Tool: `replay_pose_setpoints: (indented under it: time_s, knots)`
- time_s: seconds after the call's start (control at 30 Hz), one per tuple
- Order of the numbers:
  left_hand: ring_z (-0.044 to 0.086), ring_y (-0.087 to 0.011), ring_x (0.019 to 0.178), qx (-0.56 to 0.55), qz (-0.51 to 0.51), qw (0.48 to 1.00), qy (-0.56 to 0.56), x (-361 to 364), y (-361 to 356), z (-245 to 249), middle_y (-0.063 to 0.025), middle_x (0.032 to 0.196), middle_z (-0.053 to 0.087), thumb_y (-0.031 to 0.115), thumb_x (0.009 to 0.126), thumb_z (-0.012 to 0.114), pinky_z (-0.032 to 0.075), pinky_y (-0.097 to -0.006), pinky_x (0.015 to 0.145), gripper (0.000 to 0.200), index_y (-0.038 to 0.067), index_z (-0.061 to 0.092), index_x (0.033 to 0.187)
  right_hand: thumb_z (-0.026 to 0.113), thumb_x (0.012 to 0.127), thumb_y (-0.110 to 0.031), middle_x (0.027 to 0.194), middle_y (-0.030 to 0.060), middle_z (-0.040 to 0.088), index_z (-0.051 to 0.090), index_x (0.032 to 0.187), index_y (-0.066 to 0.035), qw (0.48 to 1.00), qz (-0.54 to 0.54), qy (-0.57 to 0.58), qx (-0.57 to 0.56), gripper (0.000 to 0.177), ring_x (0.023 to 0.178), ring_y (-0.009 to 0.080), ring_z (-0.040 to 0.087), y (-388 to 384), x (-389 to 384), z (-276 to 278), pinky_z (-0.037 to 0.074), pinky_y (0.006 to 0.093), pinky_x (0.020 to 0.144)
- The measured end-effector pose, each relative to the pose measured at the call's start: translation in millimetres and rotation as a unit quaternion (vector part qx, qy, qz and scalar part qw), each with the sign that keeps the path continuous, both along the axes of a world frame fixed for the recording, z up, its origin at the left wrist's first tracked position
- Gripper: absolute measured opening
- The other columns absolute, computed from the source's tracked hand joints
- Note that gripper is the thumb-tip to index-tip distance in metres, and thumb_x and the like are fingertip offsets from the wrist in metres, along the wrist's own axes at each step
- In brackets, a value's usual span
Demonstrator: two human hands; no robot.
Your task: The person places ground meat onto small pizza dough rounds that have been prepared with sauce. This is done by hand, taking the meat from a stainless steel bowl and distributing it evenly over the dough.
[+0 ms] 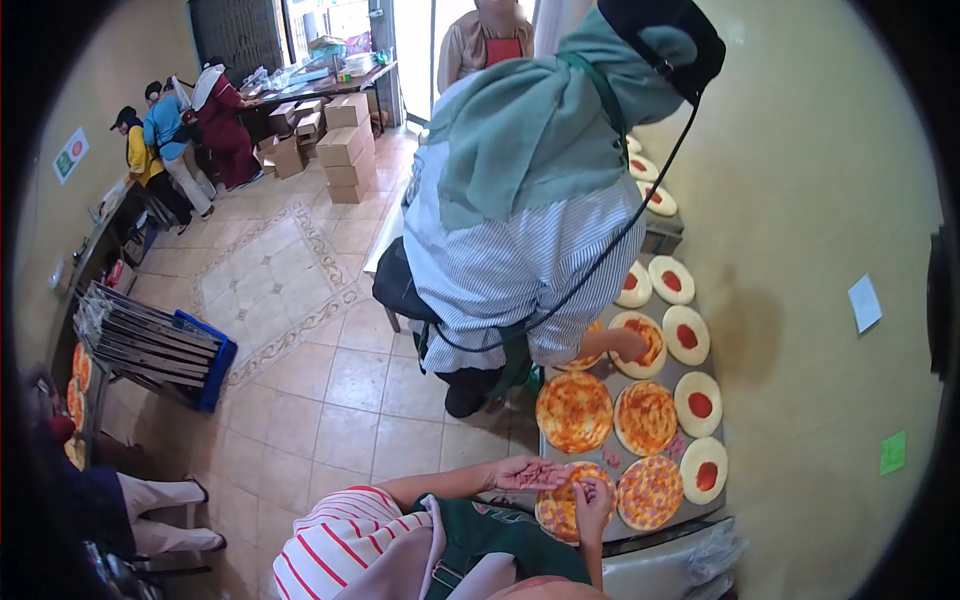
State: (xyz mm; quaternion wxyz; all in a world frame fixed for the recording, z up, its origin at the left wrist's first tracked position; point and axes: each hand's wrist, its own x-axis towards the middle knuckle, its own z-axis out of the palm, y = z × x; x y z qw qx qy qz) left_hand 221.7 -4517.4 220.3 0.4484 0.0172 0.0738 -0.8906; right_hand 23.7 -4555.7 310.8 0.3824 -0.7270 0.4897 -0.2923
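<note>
From where I stand, the desk [690, 515] runs from five o'clock up to two, bearing rows of bases [697, 386] dabbed or spread with sauce [575, 410]. Toward eleven o'clock, cartons [343, 148] stand stacked; their contents I can't tell. The pizza [557, 512] lies on the desk at five o'clock, below the hands — likely soft and apt to sag, best supported underneath from both sides. The left hand [518, 480] is palm up, fingers unclenched, cradling meat [540, 474]. The right hand [594, 502] has its fingers bunched over the pizza — whether they pinch anything, I can't tell. The meat looks light, soft and clingy, best taken in small fingertip pinches.
</note>
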Motion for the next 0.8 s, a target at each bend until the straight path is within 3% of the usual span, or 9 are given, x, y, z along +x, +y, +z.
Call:
replay_pose_setpoints:
  time_s: [0.03,0.13,0.2,0.27,0.3,0.37,0.47,0.8]
  knots:
    - [0.049,-0.0246,0.117,-0.001,-0.006,1.000,-0.010,-0.8,0.5,3.5,-0.0175,0.126,0.049,0.018,0.097,0.032,0.036,-0.0382,0.104,0.037,-0.004,0.041,0.126,0.067,0.078,-0.009,0.074,0.0076,0.054,0.061,0.088,-0.002,0.999,0.026,-0.012,-0.028,0.013,0.070,0.0171,0.054,-1.5,9.9,13.9,0.044,0.0261,0.058]
    - [0.054,-0.0219,0.111,0.000,-0.010,0.999,-0.053,0.3,6.0,4.7,-0.0158,0.120,0.054,0.018,0.096,0.036,0.039,-0.0369,0.102,0.036,-0.004,0.044,0.123,0.069,0.075,-0.008,0.078,0.0077,0.056,0.063,0.091,-0.002,0.991,0.091,-0.026,-0.099,0.017,0.064,0.0171,0.053,-1.2,30.6,26.4,0.044,0.0278,0.059]
    - [0.055,-0.0245,0.108,-0.051,-0.026,0.998,0.011,3.7,8.5,-3.4,-0.0174,0.117,0.055,0.019,0.097,0.032,0.041,-0.0390,0.101,0.036,-0.007,0.048,0.118,0.069,0.075,-0.009,0.080,0.0092,0.056,0.064,0.092,-0.004,0.981,0.121,0.009,-0.149,0.019,0.068,0.0213,0.055,4.7,40.9,36.7,0.044,0.0304,0.062]
    - [0.057,-0.0238,0.105,-0.039,-0.019,0.998,-0.034,8.2,11.3,0.0,-0.0174,0.115,0.056,0.019,0.096,0.035,0.042,-0.0383,0.099,0.035,-0.006,0.049,0.117,0.069,0.074,-0.010,0.079,0.0113,0.056,0.065,0.093,-0.005,0.961,0.202,0.056,-0.180,0.020,0.072,0.0262,0.056,7.4,47.0,34.8,0.045,0.0335,0.065]
    - [0.059,-0.0230,0.103,-0.023,-0.012,0.997,-0.078,11.0,13.8,6.1,-0.0173,0.113,0.058,0.019,0.095,0.038,0.043,-0.0376,0.098,0.034,-0.006,0.050,0.116,0.069,0.074,-0.010,0.079,0.0113,0.056,0.065,0.093,-0.005,0.961,0.202,0.056,-0.182,0.020,0.072,0.0262,0.056,10.2,50.2,34.0,0.045,0.0335,0.065]
    - [0.059,-0.0234,0.102,-0.025,-0.010,0.998,-0.065,17.3,15.8,2.9,-0.0173,0.112,0.058,0.018,0.095,0.039,0.044,-0.0378,0.098,0.034,-0.007,0.050,0.115,0.067,0.075,-0.012,0.080,0.0119,0.057,0.065,0.098,-0.006,0.971,0.212,0.056,-0.100,0.023,0.078,0.0281,0.056,14.6,55.1,32.0,0.045,0.0360,0.070]
    - [0.059,-0.0242,0.101,-0.027,-0.006,0.998,-0.056,25.9,19.1,-3.8,-0.0179,0.111,0.058,0.018,0.095,0.040,0.044,-0.0378,0.097,0.034,-0.008,0.050,0.114,0.066,0.076,-0.011,0.081,0.0122,0.057,0.065,0.096,-0.005,0.961,0.220,0.065,-0.153,0.021,0.078,0.0281,0.056,15.3,61.4,28.6,0.045,0.0364,0.070]
    - [0.057,-0.0234,0.105,-0.046,-0.031,0.997,-0.057,44.8,23.3,0.6,-0.0179,0.113,0.056,0.020,0.093,0.045,0.044,-0.0353,0.097,0.034,-0.007,0.050,0.114,0.071,0.072,-0.010,0.080,0.0118,0.058,0.067,0.089,-0.005,0.956,0.238,0.063,-0.157,0.019,0.073,0.0255,0.058,11.5,71.4,10.1,0.048,0.0332,0.065]
